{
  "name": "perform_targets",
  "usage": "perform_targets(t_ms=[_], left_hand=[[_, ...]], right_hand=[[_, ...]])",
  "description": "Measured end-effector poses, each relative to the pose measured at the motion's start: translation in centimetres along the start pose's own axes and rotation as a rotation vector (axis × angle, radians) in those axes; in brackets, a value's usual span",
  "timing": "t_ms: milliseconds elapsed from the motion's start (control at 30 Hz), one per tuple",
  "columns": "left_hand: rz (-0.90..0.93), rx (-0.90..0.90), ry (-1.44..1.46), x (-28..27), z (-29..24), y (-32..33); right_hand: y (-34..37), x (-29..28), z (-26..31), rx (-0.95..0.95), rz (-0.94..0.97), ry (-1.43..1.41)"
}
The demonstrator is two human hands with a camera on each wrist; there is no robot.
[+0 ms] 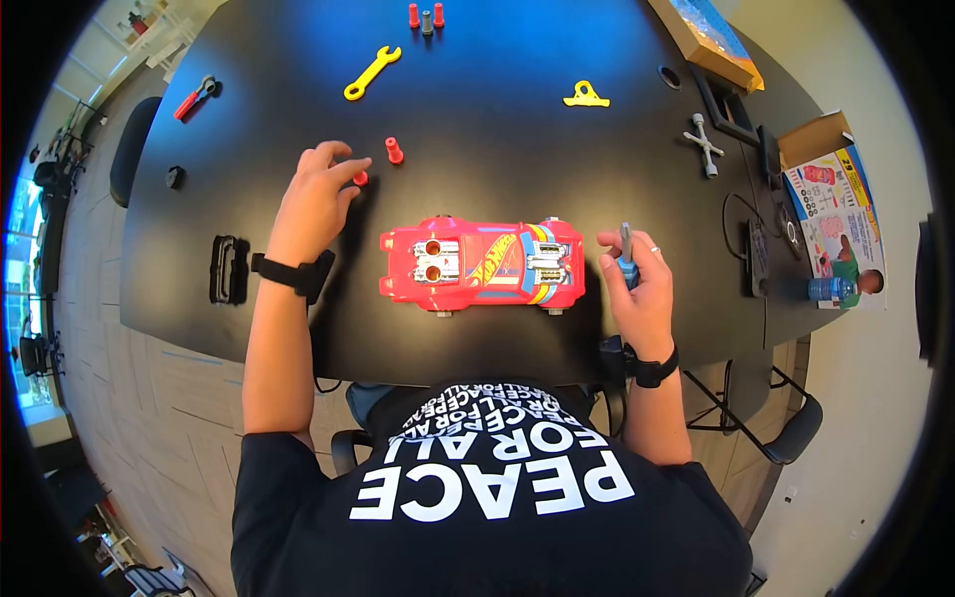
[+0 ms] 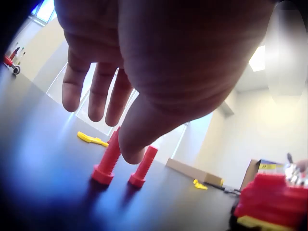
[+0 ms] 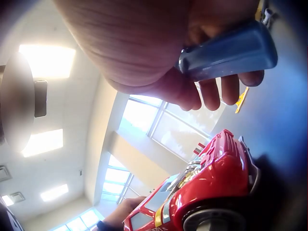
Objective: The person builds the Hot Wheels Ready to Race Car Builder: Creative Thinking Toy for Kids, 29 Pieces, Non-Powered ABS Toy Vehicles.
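Observation:
My left hand reaches down at a red toy bolt that stands head-down on the table, thread up. Thumb and forefinger stand apart on either side of it, the thumb overlapping its tip in the left wrist view; the other fingers are extended. A second red bolt is upright just beyond. In my right hand is a blue-handled screwdriver, its grey shaft pointing up. Between the hands sits a red toy car with two round holes in its silver part at the left end.
On the black table lie a yellow wrench, a red-handled ratchet, a yellow piece, a grey cross wrench and a black part. Several bolts stand at the far edge. Boxes are at right.

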State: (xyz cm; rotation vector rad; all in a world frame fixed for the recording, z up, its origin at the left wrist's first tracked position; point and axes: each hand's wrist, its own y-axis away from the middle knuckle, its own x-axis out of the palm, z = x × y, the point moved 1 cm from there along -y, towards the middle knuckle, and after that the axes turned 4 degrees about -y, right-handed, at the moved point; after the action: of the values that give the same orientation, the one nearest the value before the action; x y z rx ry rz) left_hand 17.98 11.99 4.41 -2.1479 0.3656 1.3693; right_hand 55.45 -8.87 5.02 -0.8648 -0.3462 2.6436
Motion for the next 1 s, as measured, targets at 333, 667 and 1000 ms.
perform_targets(t_ms=[333, 667, 1000], left_hand=[[0.05, -0.211, -0.179, 0.0, 0.7, 1.8], [0.191, -0.056, 1.014, 0.2, -8.5, 3.7], [0.1, 0.005, 0.719, 0.9, -8.7, 4.4]], right_hand=[[1.2, -1.2, -1.0, 0.441, -0.011, -0.282], [-3.5, -1.7, 5.4, -0.212, 0.018, -0.034], [-6.4, 1.5, 11.4, -0.276, 0.116, -0.561]])
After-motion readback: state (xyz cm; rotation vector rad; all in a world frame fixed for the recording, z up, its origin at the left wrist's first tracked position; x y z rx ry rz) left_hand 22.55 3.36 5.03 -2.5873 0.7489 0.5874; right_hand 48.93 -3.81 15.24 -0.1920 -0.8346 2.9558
